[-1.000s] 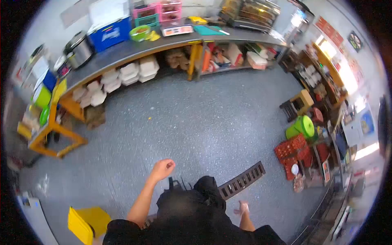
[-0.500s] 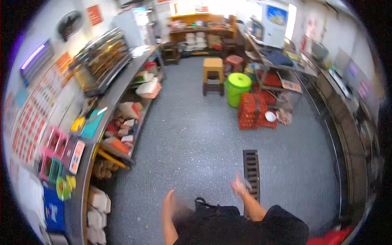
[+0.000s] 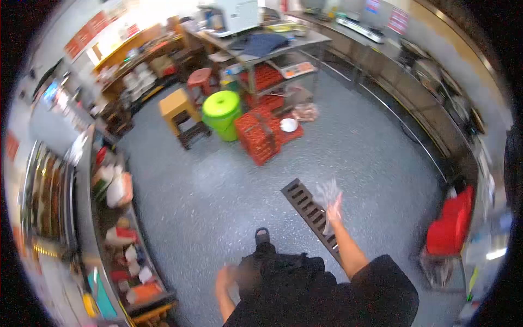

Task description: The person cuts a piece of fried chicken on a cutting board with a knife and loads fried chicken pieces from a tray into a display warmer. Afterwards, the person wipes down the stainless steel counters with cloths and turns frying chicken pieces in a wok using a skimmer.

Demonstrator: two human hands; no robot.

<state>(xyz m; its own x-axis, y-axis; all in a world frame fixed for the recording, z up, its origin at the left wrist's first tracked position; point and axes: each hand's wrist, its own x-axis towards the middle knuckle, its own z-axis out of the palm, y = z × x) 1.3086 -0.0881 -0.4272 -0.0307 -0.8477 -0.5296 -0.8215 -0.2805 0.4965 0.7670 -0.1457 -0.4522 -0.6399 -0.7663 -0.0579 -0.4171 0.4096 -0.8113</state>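
Note:
My right hand [image 3: 334,210] is stretched out over the grey floor, beside the dark floor drain grate [image 3: 310,210]. Crumpled clear thin plastic [image 3: 328,191] is in its fingers and hangs down past the wrist; whether this is a bag or a disposable glove cannot be made out. Low at my left side, my left hand [image 3: 223,280] is near my black clothing, its fingers smeared by motion. Below me a foot in a dark sandal [image 3: 262,235] shows on the floor.
Ahead stand a yellow stool [image 3: 175,103], a lidded green bin [image 3: 222,109] and a red mesh sack [image 3: 259,136] with a white bowl [image 3: 289,125]. Shelved counters [image 3: 87,180] line the left. A red chair [image 3: 449,226] is at right, and a steel table [image 3: 305,41] stands ahead.
My view has swung to the right, bringing the red chair into sight. My right hand has risen in the view, and its clear plastic shows more plainly. A sandalled foot has come into view.

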